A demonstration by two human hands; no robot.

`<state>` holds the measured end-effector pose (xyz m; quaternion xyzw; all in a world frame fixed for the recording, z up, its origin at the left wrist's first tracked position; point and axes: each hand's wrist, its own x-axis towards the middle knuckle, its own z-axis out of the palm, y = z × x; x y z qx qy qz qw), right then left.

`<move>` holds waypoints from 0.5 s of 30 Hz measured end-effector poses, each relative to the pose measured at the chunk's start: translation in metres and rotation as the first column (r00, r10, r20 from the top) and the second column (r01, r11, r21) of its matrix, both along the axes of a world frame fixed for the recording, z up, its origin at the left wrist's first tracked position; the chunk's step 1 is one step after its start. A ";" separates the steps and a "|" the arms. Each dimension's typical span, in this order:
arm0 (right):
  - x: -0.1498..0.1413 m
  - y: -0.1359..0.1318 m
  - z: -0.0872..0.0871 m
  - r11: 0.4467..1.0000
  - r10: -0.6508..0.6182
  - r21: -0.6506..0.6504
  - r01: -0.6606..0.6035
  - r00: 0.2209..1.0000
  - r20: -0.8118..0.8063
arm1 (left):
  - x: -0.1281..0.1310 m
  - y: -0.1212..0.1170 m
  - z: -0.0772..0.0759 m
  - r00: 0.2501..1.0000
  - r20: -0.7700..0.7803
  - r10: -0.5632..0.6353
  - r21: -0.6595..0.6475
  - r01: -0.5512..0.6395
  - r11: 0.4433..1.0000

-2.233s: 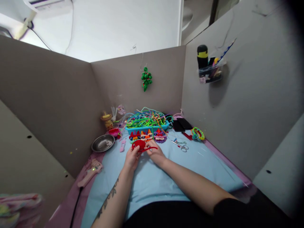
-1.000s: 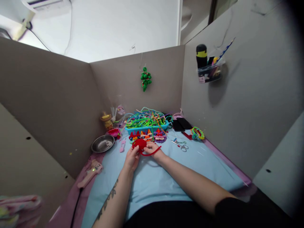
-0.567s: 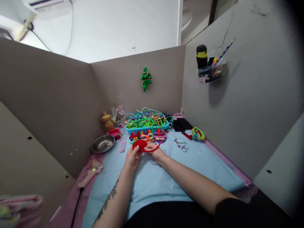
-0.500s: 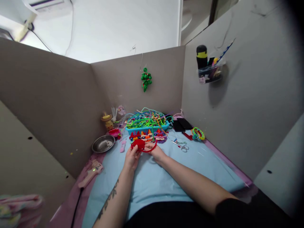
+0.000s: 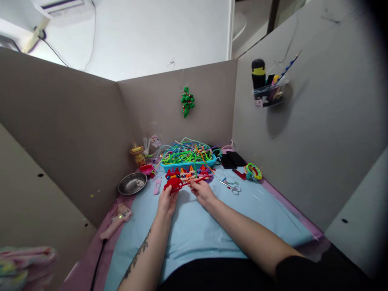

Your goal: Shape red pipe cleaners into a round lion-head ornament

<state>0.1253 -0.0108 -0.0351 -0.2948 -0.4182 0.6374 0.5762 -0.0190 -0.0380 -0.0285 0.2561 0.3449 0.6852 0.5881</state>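
A rounded red piece, apparently knitted or crocheted (image 5: 173, 184), is held over the blue table cover in my left hand (image 5: 167, 199), fingers closed on its lower edge. From its right side runs a red cord (image 5: 201, 179). My right hand (image 5: 202, 192) pinches that cord between thumb and fingers, a short way from the piece, and its free end sticks out to the right. Just behind my hands lie several colourful finished-looking figures (image 5: 188, 173) in red, orange and purple, partly hidden by the red piece and cord.
Behind stands a blue basket (image 5: 172, 166) heaped with coloured cords. To the right lie scissors (image 5: 235, 190), dark phone-like slabs (image 5: 235, 158) and a looped yellow-green bundle (image 5: 253, 171). On the left are a metal bowl (image 5: 124, 186), a pink clip-shaped piece (image 5: 157, 186) and a glue gun (image 5: 117, 224).
My right hand has moved slightly away from the red piece, and the cord that hung in a loop is now drawn out straighter to the right. My left hand keeps hold of the piece.
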 end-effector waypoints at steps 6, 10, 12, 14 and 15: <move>0.004 0.008 -0.004 0.999 -0.035 0.006 0.035 0.999 -0.009 | 0.003 -0.004 0.004 0.995 0.045 -0.085 0.020 0.085 0.996; -0.003 -0.001 -0.006 0.961 -0.166 0.255 0.105 0.959 0.230 | 0.004 -0.006 0.005 0.986 0.034 -0.160 0.042 0.159 0.986; -0.006 -0.003 -0.007 0.942 -0.226 0.306 0.135 0.931 0.286 | 0.005 -0.007 0.006 0.982 0.025 -0.186 0.041 0.185 0.982; -0.008 -0.002 -0.007 0.939 -0.238 0.316 0.138 0.923 0.302 | 0.007 -0.009 0.006 0.982 -0.007 -0.188 0.049 0.188 0.981; -0.008 -0.002 -0.007 0.938 -0.241 0.319 0.138 0.920 0.308 | 0.008 -0.009 0.006 0.982 -0.039 -0.184 0.063 0.186 0.981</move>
